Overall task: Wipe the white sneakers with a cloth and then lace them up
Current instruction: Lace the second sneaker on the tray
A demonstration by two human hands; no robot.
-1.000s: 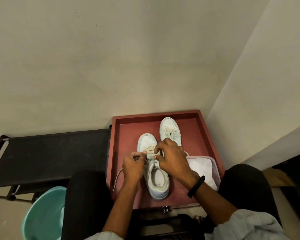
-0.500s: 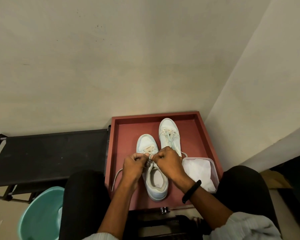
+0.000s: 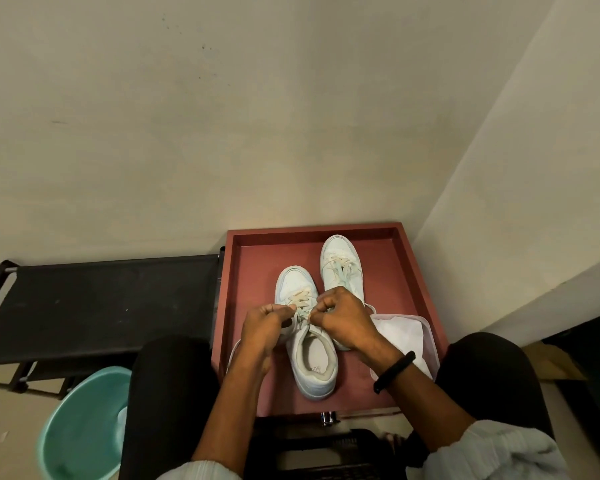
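Our left hand (image 3: 262,327) and right hand (image 3: 347,323) pinch the lace (image 3: 302,315) with curled fingers (image 3: 274,309) over the near sneaker (image 3: 314,365) in the tray (image 3: 413,271), beside the far sneaker (image 3: 342,265) and cloth (image 3: 400,334).

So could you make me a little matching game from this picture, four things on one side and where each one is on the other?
Things: 1 nearer sneaker; 2 white cloth; 3 teal basin; 4 black band.
Places: a on the right wrist; b on the floor, left; c in the clear tub on the red tray; d its laces pinched by left hand and right hand.
Pairs: 1-d, 2-c, 3-b, 4-a.
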